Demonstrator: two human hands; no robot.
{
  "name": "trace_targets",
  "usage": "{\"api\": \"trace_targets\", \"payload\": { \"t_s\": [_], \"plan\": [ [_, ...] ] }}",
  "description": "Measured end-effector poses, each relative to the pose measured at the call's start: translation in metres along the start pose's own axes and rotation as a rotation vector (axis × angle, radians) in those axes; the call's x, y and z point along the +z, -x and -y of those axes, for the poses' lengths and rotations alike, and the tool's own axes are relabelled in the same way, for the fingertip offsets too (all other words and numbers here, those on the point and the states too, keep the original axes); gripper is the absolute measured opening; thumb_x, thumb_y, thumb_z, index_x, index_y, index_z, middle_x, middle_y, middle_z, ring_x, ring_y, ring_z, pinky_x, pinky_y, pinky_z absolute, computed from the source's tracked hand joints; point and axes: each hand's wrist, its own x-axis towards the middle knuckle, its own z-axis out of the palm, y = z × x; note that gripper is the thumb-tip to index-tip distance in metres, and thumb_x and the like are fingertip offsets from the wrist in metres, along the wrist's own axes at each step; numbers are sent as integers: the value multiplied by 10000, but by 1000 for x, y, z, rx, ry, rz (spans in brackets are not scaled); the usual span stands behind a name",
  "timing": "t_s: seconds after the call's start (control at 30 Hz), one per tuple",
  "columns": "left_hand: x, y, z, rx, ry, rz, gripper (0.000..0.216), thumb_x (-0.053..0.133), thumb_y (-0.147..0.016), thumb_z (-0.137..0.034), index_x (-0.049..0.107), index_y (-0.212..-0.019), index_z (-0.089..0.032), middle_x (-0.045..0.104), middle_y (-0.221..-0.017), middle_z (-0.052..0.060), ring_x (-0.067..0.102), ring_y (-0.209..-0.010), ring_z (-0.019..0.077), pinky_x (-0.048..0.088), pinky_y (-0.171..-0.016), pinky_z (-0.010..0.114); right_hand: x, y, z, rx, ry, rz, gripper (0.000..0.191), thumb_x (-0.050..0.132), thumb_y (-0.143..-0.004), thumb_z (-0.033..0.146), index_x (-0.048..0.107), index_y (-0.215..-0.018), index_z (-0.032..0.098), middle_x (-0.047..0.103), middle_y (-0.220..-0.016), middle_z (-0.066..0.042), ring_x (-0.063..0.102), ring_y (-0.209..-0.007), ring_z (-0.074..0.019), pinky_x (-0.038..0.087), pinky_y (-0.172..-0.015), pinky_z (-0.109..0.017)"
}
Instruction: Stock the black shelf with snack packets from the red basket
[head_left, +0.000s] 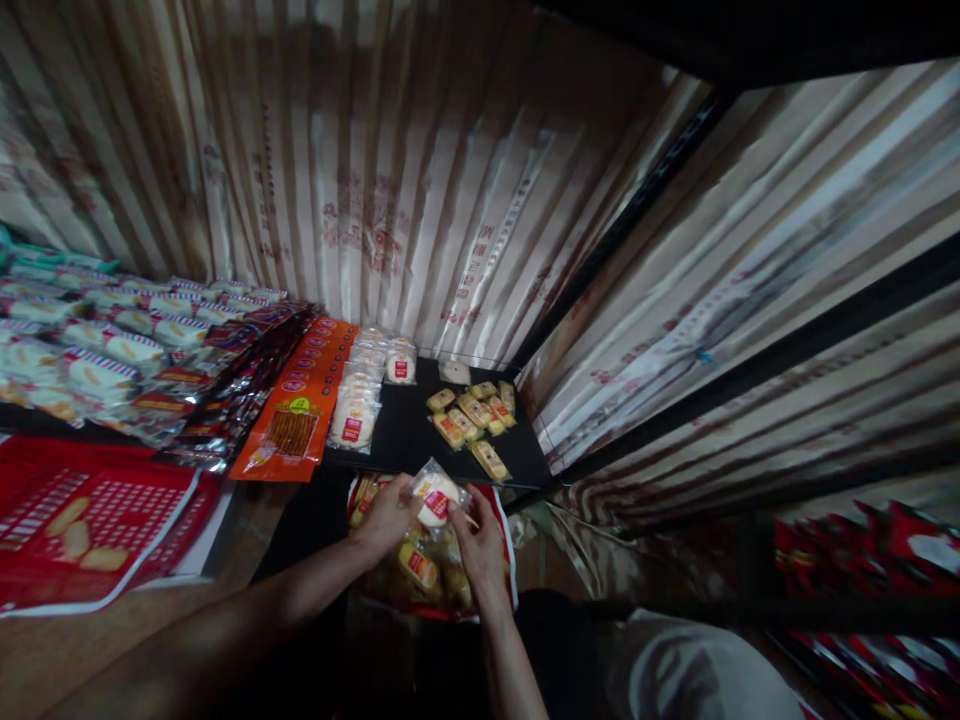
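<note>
A clear packet with a round white cracker and a red label (433,500) is between my two hands, above the near edge of the black shelf (397,440). My left hand (386,515) pinches its left side. On its right, my right hand (480,545) grips it, with the thumb over the label. Below them, a red-edged bag (512,570) holds several small yellow-wrapped snacks (418,568). Further back on the shelf is an overlapping row of similar white cracker packets (352,418), with another cracker packet (401,362) beside it. A loose group of yellow snack packets (472,410) lies to the right.
An orange snack pouch (300,400) and rows of white-and-blue packets (101,370) cover the left side. A red printed bag (82,530) hangs at the front left. Dark metal bars (637,450) and pleated printed sheeting (375,180) enclose the back and right. Red packets (862,545) sit lower right.
</note>
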Motion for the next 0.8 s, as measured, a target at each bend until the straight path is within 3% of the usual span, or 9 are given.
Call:
{"api": "trace_targets", "payload": {
  "t_s": [0.1, 0.3, 0.4, 0.5, 0.6, 0.7, 0.8],
  "plan": [
    [-7, -10, -1, 37, -61, 14, 173, 502, -748, -159, 603, -887, -182, 613, -725, -32, 558, -667, 112, 416, -564, 185, -8, -15, 1, -116, 168, -77, 523, 603, -725, 482, 595, -1162, 195, 629, -1166, -115, 594, -1043, -238, 497, -844, -359],
    [-19, -32, 0, 131, -186, -26, 200, 512, -745, -171, 635, -902, -192, 639, -765, -30, 574, -701, 117, 440, -654, 208, 3, -44, 15, -74, 104, 219, 447, 640, -707, 452, 652, -1068, 189, 698, -944, -69, 639, -786, -200, 518, -721, -327],
    [-23, -47, -1, 125, -202, -115, 281, 529, -753, -216, 609, -1021, -189, 653, -812, -4, 594, -698, 126, 479, -666, 232, 14, -59, 19, -50, -22, 242, 394, 671, -665, 450, 678, -950, 178, 702, -857, -58, 638, -755, -206, 516, -704, -324],
    [-25, -58, -9, 133, -117, -281, 437, 521, -763, -223, 507, -1194, -149, 639, -1017, 76, 619, -750, 136, 521, -708, 276, 26, -83, 19, -33, -124, 224, 384, 675, -652, 448, 668, -928, 180, 700, -818, -47, 635, -733, -197, 513, -707, -327],
    [-22, -66, -18, 206, -55, -388, 487, 471, -789, -198, 439, -1272, -150, 528, -1264, 135, 599, -1014, 181, 525, -815, 321, 41, -115, 20, -36, -156, 163, 395, 678, -631, 450, 654, -910, 172, 690, -767, -34, 625, -678, -181, 512, -681, -319],
    [-14, -78, -26, 215, -84, -384, 454, 452, -809, -197, 467, -1262, -159, 461, -1372, 125, 443, -1259, 217, 409, -1019, 386, 62, -150, 26, -91, -94, 95, 395, 637, -651, 468, 644, -903, 164, 686, -753, -34, 621, -657, -170, 509, -652, -301],
    [-9, -98, -31, 163, -85, -397, 450, 454, -829, -224, 470, -1275, -163, 409, -1430, 102, 339, -1340, 212, 241, -1132, 381, 84, -181, 33, -165, 94, 47, 363, 558, -724, 457, 643, -917, 162, 689, -762, -35, 619, -664, -159, 494, -625, -269]
  ]
}}
